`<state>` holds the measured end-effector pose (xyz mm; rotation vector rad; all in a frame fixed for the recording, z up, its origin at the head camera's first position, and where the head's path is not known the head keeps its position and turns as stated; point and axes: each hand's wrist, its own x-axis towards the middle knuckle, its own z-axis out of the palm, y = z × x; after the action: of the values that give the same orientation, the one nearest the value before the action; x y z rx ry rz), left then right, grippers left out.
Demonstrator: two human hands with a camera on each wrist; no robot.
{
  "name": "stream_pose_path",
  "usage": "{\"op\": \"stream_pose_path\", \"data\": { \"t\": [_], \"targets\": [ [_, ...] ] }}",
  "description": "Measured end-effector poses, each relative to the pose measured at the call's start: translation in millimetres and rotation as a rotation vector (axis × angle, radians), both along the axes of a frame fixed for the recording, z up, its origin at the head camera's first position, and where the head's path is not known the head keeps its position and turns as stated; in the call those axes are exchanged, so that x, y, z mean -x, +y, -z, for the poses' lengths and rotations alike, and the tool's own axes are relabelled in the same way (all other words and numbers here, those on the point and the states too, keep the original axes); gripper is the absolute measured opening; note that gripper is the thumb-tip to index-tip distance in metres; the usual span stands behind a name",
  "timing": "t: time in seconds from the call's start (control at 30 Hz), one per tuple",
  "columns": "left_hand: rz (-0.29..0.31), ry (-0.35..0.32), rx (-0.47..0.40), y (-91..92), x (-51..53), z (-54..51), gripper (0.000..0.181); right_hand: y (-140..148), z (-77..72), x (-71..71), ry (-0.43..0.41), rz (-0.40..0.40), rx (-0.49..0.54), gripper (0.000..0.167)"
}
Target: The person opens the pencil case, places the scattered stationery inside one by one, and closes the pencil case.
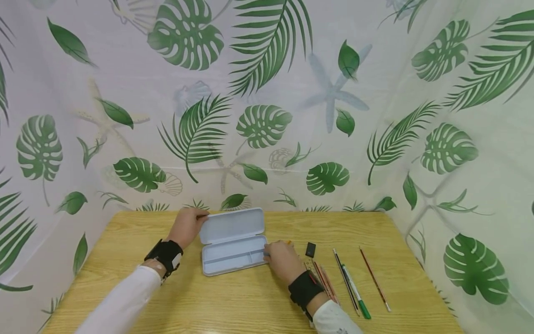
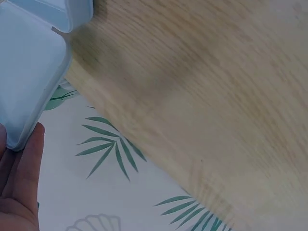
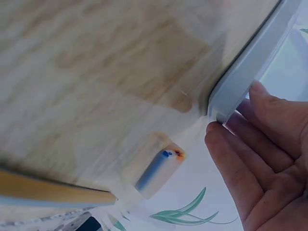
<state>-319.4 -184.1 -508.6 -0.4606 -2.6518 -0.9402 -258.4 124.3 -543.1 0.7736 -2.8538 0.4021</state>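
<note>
Evidently wood-grain table (image 1: 233, 304), leaf-print sheeting (image 1: 267, 157) behind. From my station I see open case (image 1: 223, 265) near far edge; left hand (image 1: 187, 227) pinching corner of lid (image 1: 233, 226), right hand (image 1: 285, 261) gripping case's right end. Right wrist view adds blue-marked block (image 3: 159, 172); head view alone shows green-capped marker (image 1: 352, 287). Wood stretches left and nearside; pencils (image 1: 323, 281) limit right.

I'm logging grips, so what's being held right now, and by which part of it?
The open pale case: the left hand pinches its lid at the upper left corner, and the right hand grips the right end of its base.
</note>
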Motion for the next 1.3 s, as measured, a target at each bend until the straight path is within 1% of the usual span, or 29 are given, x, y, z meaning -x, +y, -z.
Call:
{"op": "stream_pose_path", "data": {
  "t": [0.07, 0.1, 0.2, 0.3, 0.37, 0.47, 0.57, 0.63, 0.7, 0.77, 0.87, 0.93, 1.0, 1.1, 1.17, 1.3],
  "targets": [
    [-0.051, -0.013, -0.045, -2.4, 3.0, 2.6, 0.013, 0, -0.1, 0.4, 0.005, -0.001, 0.004, 0.009],
    [-0.073, -0.032, -0.072, -3.8, 4.2, 3.9, 0.012, 0, -0.5, 0.5, 0.007, -0.002, 0.004, 0.012],
    [-0.123, -0.116, -0.157, -7.6, 6.3, 6.3, 0.007, 0, -1.3, 0.9, 0.006, 0.001, 0.003, 0.019],
    [-0.156, -0.216, -0.255, -9.8, 6.7, 6.5, 0.006, -1, -1.3, 1.1, 0.000, 0.007, 0.002, 0.024],
    [-0.183, -0.271, -0.308, -10.4, 6.8, 6.5, 0.008, -1, -1.5, 1.0, -0.007, 0.012, 0.003, 0.025],
    [-0.248, -0.344, -0.369, -9.4, 6.4, 7.0, 0.013, -1, -2.3, 0.1, -0.021, 0.016, 0.008, 0.025],
    [-0.315, -0.417, -0.416, -7.8, 5.6, 10.8, 0.018, -2, -3.0, -1.0, -0.030, 0.011, 0.015, 0.023],
    [-0.349, -0.445, -0.432, -6.5, 5.2, 14.8, 0.019, -2, -2.7, -1.5, -0.039, 0.010, 0.019, 0.021],
    [-0.370, -0.450, -0.443, -4.9, 5.1, 19.3, 0.020, -2, -2.4, -1.8, -0.040, 0.011, 0.023, 0.018],
    [-0.382, -0.430, -0.446, -3.7, 5.7, 24.1, 0.019, -2, -2.5, -2.1, -0.043, 0.015, 0.026, 0.016],
    [-0.389, -0.387, -0.435, -2.2, 6.4, 30.6, 0.019, -2, -2.8, -2.7, -0.035, 0.012, 0.026, 0.013],
    [-0.389, -0.369, -0.425, -1.8, 6.4, 33.9, 0.018, -1, -3.1, -3.2, -0.031, 0.007, 0.035, 0.011],
    [-0.391, -0.367, -0.419, -1.5, 5.8, 35.6, 0.018, -1, -2.8, -3.4, -0.031, -0.001, 0.046, 0.012],
    [-0.389, -0.382, -0.423, -1.9, 4.4, 35.6, 0.019, -1, -2.4, -3.0, -0.041, -0.008, 0.065, 0.016],
    [-0.380, -0.390, -0.423, -2.3, 3.6, 34.0, 0.020, -1, -2.2, -2.8, -0.045, -0.008, 0.070, 0.015],
    [-0.356, -0.397, -0.388, -2.7, 1.7, 27.3, 0.023, -1, -3.2, -3.2, -0.047, 0.003, 0.066, 0.001]
  ]
}}
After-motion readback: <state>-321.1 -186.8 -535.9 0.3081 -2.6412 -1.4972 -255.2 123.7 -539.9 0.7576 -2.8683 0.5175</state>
